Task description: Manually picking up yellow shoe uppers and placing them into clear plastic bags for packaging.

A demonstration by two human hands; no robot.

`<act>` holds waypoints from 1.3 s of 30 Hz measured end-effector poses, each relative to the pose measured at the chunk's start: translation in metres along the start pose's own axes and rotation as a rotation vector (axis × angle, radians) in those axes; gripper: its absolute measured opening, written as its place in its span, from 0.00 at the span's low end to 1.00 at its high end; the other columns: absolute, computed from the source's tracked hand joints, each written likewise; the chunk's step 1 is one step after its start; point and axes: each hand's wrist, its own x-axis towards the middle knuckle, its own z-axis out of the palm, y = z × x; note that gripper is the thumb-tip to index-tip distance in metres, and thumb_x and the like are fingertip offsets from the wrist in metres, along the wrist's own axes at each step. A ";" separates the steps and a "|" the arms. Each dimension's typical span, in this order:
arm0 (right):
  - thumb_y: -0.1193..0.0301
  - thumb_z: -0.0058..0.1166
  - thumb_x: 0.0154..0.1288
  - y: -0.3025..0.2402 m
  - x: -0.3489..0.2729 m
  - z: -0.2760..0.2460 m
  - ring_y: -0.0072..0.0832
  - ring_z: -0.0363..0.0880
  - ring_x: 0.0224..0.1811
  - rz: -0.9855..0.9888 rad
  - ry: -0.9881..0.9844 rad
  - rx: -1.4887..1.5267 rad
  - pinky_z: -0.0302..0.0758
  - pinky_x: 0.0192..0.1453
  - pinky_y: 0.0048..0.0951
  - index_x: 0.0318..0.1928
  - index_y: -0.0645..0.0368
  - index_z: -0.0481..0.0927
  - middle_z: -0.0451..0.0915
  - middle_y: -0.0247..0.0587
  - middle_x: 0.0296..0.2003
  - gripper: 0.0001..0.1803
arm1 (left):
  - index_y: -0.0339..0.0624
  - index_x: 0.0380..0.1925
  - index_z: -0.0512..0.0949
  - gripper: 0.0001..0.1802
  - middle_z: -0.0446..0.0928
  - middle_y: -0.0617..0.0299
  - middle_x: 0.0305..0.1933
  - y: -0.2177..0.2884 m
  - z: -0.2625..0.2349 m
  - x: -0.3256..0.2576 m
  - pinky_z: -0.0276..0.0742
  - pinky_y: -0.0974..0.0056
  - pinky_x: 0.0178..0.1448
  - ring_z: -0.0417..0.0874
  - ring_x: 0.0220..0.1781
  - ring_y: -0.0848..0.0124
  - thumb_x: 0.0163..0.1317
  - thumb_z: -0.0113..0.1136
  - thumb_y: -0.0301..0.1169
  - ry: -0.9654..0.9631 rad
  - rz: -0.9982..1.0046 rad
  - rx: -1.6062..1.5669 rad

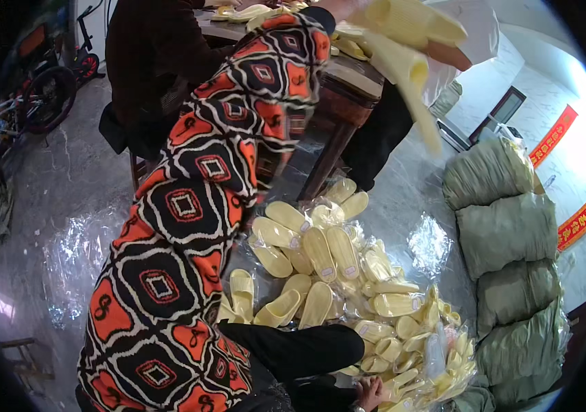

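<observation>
Up top, left hand: we've got our patterned sleeve [190, 206] stretched way up to the wooden table [355, 75], but the left hand itself is hidden past the cuff, so we can't tell its grip.
Right hand [370, 393]: down at the bottom edge, resting on the pile of pale yellow slippers [334, 275]; fingers look loosely curled, honestly can't tell if it holds one.
Slippers up high: a blurred yellow pair [409, 34] near the table's corner, in another person's hand [447, 55].
Floor room: open grey floor [66, 178] to our left, with clear plastic bags [77, 257] on it.
Right edge: stacked green sacks [512, 233] wall off the pile.
Far left: bikes [39, 89] parked by the rim.
</observation>
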 end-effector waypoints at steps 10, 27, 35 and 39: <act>0.71 0.54 0.55 0.016 -0.024 0.042 0.21 0.73 0.29 -0.030 -0.421 -0.224 0.73 0.30 0.18 0.49 0.64 0.69 0.74 0.39 0.36 0.21 | 0.36 0.22 0.72 0.09 0.73 0.52 0.23 -0.047 -0.040 -0.422 0.66 0.62 0.27 0.72 0.24 0.66 0.49 0.53 0.32 -1.469 0.196 -0.704; 0.75 0.51 0.53 0.072 -0.044 0.086 0.42 0.69 0.52 -0.110 -0.738 -0.948 0.66 0.52 0.32 0.49 0.60 0.70 0.73 0.48 0.47 0.20 | 0.34 0.29 0.76 0.20 0.76 0.47 0.30 -0.109 -0.238 -0.868 0.72 0.57 0.36 0.77 0.34 0.54 0.44 0.54 0.43 -2.256 -0.079 -0.337; 0.68 0.52 0.54 0.128 -0.027 0.073 0.39 0.67 0.54 0.023 -0.670 -0.727 0.65 0.53 0.32 0.52 0.58 0.69 0.70 0.47 0.51 0.23 | 0.34 0.33 0.77 0.25 0.76 0.46 0.37 -0.093 -0.203 -0.847 0.71 0.59 0.46 0.76 0.41 0.54 0.44 0.56 0.47 -2.136 -0.561 0.135; 0.62 0.52 0.55 0.170 -0.015 0.041 0.39 0.66 0.55 0.367 -0.568 -0.513 0.65 0.53 0.31 0.55 0.56 0.65 0.69 0.45 0.53 0.27 | 0.35 0.35 0.76 0.23 0.75 0.46 0.38 -0.082 -0.200 -0.838 0.71 0.59 0.46 0.76 0.43 0.55 0.45 0.57 0.43 -2.278 -0.517 0.306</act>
